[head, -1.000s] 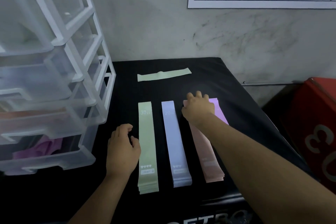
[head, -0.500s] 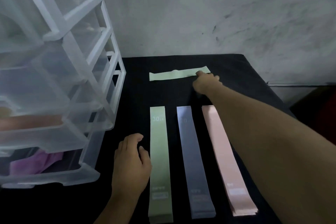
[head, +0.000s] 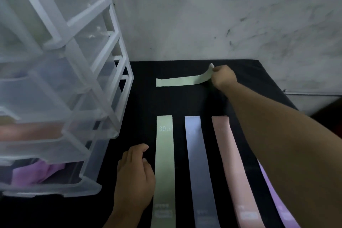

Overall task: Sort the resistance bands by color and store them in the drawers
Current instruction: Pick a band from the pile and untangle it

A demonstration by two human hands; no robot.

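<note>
Green band (head: pixel 182 82) behind three band stacks (head: pixel 199 168)

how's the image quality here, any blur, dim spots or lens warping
Head view: dim overall, the black table top nearly featureless; the drawer unit is soft and bows from wide-angle distortion; print on the near green band reads "30" at the top, its lower label smeared; right hand slightly blurred.
</note>
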